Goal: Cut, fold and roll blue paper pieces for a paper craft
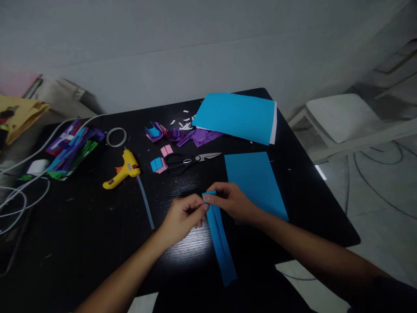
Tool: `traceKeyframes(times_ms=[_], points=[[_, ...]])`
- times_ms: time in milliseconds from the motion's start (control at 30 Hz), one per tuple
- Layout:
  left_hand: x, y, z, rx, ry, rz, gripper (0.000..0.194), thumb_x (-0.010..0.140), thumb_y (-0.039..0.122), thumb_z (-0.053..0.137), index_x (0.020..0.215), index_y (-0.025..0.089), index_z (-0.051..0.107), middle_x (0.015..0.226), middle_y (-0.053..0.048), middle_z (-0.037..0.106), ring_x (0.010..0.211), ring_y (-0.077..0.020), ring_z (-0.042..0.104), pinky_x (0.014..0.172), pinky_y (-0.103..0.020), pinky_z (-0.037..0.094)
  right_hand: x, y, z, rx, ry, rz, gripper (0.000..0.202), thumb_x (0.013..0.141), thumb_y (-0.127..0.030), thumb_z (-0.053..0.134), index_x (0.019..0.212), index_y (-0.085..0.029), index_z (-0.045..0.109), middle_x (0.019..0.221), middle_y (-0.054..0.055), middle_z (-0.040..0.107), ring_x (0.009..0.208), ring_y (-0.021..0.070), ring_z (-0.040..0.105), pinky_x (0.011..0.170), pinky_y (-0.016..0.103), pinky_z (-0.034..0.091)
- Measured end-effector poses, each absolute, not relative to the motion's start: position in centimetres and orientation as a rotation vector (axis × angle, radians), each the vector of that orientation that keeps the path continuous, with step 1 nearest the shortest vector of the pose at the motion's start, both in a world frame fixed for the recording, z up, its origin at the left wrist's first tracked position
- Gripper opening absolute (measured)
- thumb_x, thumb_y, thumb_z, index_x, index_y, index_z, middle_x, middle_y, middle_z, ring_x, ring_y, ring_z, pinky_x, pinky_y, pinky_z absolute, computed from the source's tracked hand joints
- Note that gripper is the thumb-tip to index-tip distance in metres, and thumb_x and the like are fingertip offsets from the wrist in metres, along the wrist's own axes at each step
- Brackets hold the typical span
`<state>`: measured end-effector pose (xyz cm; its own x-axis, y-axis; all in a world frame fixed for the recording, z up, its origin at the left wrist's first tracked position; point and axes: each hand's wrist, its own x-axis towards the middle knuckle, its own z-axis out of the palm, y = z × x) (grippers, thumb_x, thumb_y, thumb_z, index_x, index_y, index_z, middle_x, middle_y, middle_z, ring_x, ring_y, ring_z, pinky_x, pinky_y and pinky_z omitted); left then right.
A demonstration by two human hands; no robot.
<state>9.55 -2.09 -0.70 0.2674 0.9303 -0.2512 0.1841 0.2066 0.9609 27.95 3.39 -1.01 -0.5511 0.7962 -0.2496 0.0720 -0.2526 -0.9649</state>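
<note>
A long folded strip of blue paper (220, 241) hangs lengthwise toward me, with a crease down its middle. Near its top end, my left hand (185, 217) pinches the left edge between thumb and fingers. Across the same end, my right hand (233, 201) grips the strip, thumb on top. Under my right forearm lies a flat blue sheet (257, 182). Just beyond my hands are black-handled scissors (195, 159), blades pointing right. Small folded pink and blue paper pieces (158, 164) sit beside the scissor handles.
A yellow glue gun (125, 170) with a glue stick lies left of centre. Behind are blue sheets (237, 116), purple paper (205, 136) and white scraps (186, 126). Colourful strips (73, 145) and white cables (24, 200) occupy the left. A white stool (342, 116) stands right.
</note>
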Motion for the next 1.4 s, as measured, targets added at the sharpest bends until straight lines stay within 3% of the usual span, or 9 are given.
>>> traceKeyframes(times_ms=[300, 467, 567, 733, 933, 1167, 1400], points=[[9.5, -2.0, -0.7, 1.252, 1.187, 0.752, 0.036, 0.098, 0.040, 0.056, 0.073, 0.016, 0.061, 0.057, 0.002, 0.062, 0.047, -0.0086, 0.058, 0.050, -0.019, 0.047, 27.8, 3.3, -1.1, -1.068, -1.466, 1.863, 0.025, 0.086, -0.042, 0.070, 0.082, -0.018, 0.068, 0.072, -0.001, 0.061, 0.065, 0.0128, 0.053, 0.062, 0.027, 0.043], [9.4, -2.0, -0.8, 1.255, 1.191, 0.754, 0.037, 0.100, 0.042, 0.054, 0.075, 0.015, 0.061, 0.057, 0.002, 0.062, 0.049, -0.0088, 0.058, 0.051, -0.019, 0.046, 27.8, 3.1, -1.6, -1.032, -1.431, 1.798, 0.023, 0.087, -0.038, 0.071, 0.101, -0.020, 0.066, 0.072, -0.003, 0.058, 0.062, 0.0110, 0.050, 0.060, 0.025, 0.041], [9.4, -2.0, -0.9, 1.257, 1.184, 0.768, 0.035, 0.100, 0.041, 0.055, 0.077, 0.015, 0.061, 0.059, 0.002, 0.063, 0.050, -0.0089, 0.058, 0.052, -0.019, 0.047, 27.8, 3.1, -1.8, -1.038, -1.414, 1.779, 0.025, 0.087, -0.040, 0.072, 0.101, -0.020, 0.065, 0.067, -0.005, 0.052, 0.059, 0.0108, 0.046, 0.058, 0.025, 0.039], [8.9, -1.9, -1.1, 1.305, 1.246, 0.896, 0.020, 0.095, 0.036, 0.065, 0.094, 0.017, 0.062, 0.069, 0.002, 0.062, 0.058, -0.0100, 0.060, 0.058, -0.021, 0.050, 27.9, 3.4, -1.4, -1.058, -1.436, 1.761, 0.023, 0.086, -0.040, 0.072, 0.097, -0.021, 0.068, 0.067, -0.004, 0.051, 0.061, 0.0117, 0.047, 0.059, 0.026, 0.039], [8.0, -1.9, -1.7, 1.599, 1.334, 0.995, 0.026, 0.090, 0.029, 0.073, 0.114, 0.021, 0.067, 0.085, -0.001, 0.068, 0.074, -0.0127, 0.064, 0.072, -0.025, 0.053, 28.3, 3.6, -1.3, -0.997, -1.424, 1.843, 0.024, 0.087, -0.038, 0.072, 0.104, -0.021, 0.070, 0.071, -0.003, 0.060, 0.062, 0.0111, 0.052, 0.061, 0.025, 0.043], [8.0, -2.0, -1.8, 1.703, 1.333, 1.066, 0.016, 0.088, 0.026, 0.075, 0.103, 0.021, 0.073, 0.086, -0.003, 0.071, 0.074, -0.0136, 0.065, 0.070, -0.025, 0.053, 28.4, 3.6, -1.5, -1.023, -1.291, 1.976, 0.034, 0.081, -0.038, 0.079, 0.106, -0.019, 0.065, 0.075, 0.000, 0.071, 0.067, 0.0159, 0.069, 0.070, 0.031, 0.054], [8.3, -2.1, -1.5, 1.538, 1.307, 1.051, 0.011, 0.089, 0.027, 0.073, 0.096, 0.019, 0.074, 0.081, -0.004, 0.072, 0.070, -0.0134, 0.065, 0.065, -0.024, 0.053, 28.3, 3.6, -1.6, -1.014, -1.241, 2.001, 0.033, 0.078, -0.037, 0.082, 0.100, -0.018, 0.066, 0.076, 0.001, 0.075, 0.068, 0.0167, 0.072, 0.069, 0.031, 0.056]])
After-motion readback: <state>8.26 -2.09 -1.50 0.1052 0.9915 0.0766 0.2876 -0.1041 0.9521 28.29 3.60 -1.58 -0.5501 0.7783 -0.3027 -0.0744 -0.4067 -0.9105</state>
